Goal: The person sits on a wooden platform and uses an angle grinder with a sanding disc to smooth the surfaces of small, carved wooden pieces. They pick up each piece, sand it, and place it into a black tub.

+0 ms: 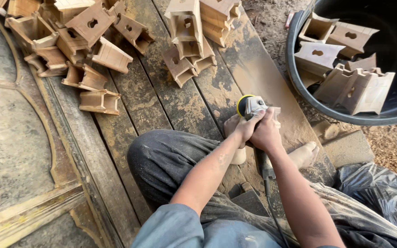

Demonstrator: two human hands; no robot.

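- While you are sitting on the dusty planks (pixel 171 98), your right hand (pixel 266 133) is gripping a grey-and-yellow sander (pixel 252 105), just ahead of your knee.
- Your left hand (pixel 246 127) is closing on a pale wooden piece (pixel 232 125) beside it.
- Finished pieces are lying in a black tub (pixel 299 80).

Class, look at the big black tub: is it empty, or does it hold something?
Holding something: pale wooden pieces lie piled inside the black tub.
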